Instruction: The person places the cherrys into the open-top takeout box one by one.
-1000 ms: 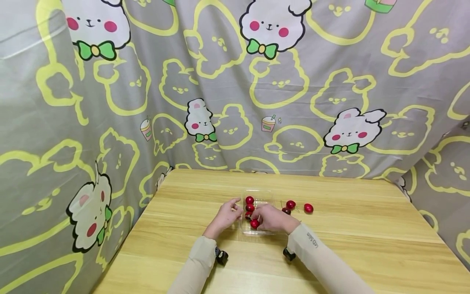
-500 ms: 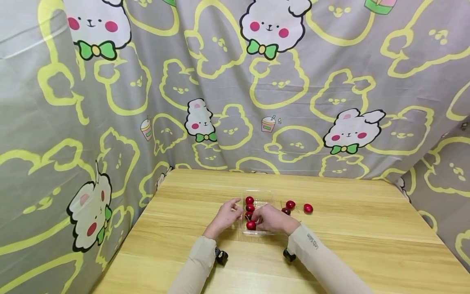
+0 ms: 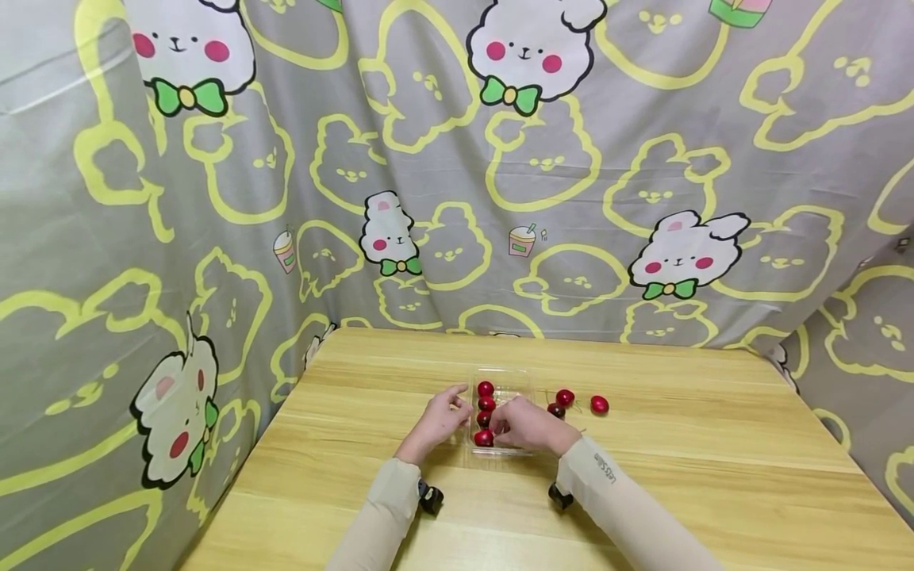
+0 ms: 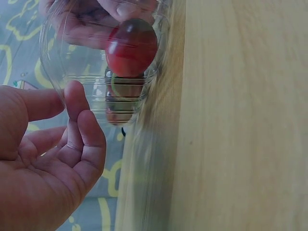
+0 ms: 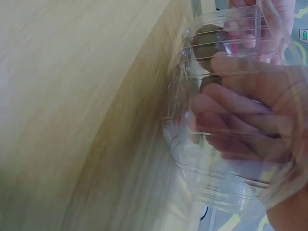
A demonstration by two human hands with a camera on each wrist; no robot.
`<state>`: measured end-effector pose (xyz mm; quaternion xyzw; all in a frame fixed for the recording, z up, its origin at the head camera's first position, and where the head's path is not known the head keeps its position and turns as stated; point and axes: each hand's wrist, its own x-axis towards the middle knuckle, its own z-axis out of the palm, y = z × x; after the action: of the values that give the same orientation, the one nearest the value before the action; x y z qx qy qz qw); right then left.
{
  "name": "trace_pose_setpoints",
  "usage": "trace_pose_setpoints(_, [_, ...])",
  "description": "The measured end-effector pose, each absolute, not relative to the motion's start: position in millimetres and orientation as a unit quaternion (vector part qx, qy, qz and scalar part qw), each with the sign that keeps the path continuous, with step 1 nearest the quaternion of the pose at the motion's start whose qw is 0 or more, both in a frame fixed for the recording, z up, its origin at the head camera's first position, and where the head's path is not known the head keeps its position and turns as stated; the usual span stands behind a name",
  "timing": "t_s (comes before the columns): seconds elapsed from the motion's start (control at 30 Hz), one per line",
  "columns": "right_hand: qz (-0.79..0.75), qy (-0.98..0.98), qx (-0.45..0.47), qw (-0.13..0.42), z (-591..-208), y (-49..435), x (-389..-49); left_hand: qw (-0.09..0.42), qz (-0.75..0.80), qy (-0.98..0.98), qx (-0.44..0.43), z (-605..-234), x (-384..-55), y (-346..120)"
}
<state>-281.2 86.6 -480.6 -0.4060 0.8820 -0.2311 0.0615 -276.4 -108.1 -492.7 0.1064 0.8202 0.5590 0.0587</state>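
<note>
A clear plastic box (image 3: 503,372) stands on the table with several red cherries in a row along its left side. My left hand (image 3: 443,416) pinches the box's left rim between thumb and index finger, its other fingers loosely bent. My right hand (image 3: 530,423) reaches inside the box from the right. Its fingertips are right at the nearest cherry (image 3: 483,438), which sits in the near left corner; in the left wrist view this cherry (image 4: 132,48) shows whole, with no finger around it. Through the box wall in the right wrist view, the right fingers (image 5: 236,106) are loosely bent.
Right of the box lie a bright red cherry (image 3: 566,397), a darker cherry (image 3: 556,410) and another cherry (image 3: 600,405) farther right. Thin stems lie near them. A patterned grey curtain (image 3: 457,309) hangs behind the wooden table (image 3: 685,476).
The nearest cherry has moved left and slightly nearer into the corner of the row, from the right hand's fingers. The right hand has shifted slightly left; the left hand stays at the rim.
</note>
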Motion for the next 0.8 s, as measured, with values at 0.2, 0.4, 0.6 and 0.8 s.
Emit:
trace_pose_setpoints(0.2, [-0.226, 0.883, -0.408, 0.061, -481, 86, -282, 0.061, 0.560, 0.820, 0.107, -493, -279, -108])
trace_pose_setpoints(0.4, [-0.233, 0.883, -0.404, 0.060, -479, 87, -281, 0.062, 0.560, 0.819, 0.108, -491, -279, -108])
trace_pose_setpoints(0.6, [-0.244, 0.886, -0.391, 0.040, -470, 96, -279, 0.065, 0.559, 0.820, 0.106, -490, -277, -108])
trace_pose_setpoints(0.8, [-0.272, 0.890, -0.366, -0.011, -458, 117, -281, 0.063, 0.556, 0.822, 0.109, -489, -276, -108])
